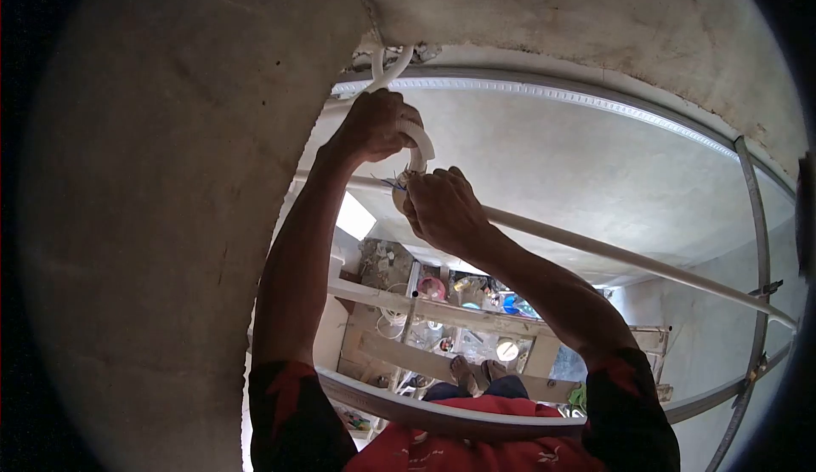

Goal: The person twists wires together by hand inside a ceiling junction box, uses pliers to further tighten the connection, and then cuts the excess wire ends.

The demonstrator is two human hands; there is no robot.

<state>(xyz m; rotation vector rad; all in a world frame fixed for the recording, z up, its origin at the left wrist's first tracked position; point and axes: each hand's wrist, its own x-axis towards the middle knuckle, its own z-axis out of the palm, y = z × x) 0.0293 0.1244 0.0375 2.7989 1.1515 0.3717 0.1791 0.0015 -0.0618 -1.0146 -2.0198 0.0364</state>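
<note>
My left hand point(380, 126) is closed around a white corrugated conduit point(419, 138), whose end curves down in front of the fingers. My right hand point(448, 207) is lower and to the right, with its fingers curled against a round, pale junction box point(399, 197). Thin wires point(392, 182), some of them blue, stick out at the box's near edge. The right fingertips are hidden behind the back of the hand. From the box a long pale pipe point(586, 247) runs off to the right. More white conduit point(393, 67) comes out of a gap in the concrete above my left hand.
A perforated metal channel point(544, 90) curves along the upper wall, and a metal bar point(756, 217) crosses at the right. Another channel point(382, 404) passes in front of my chest. My feet point(463, 373) stand on a wooden plank point(408, 358) high above a cluttered floor.
</note>
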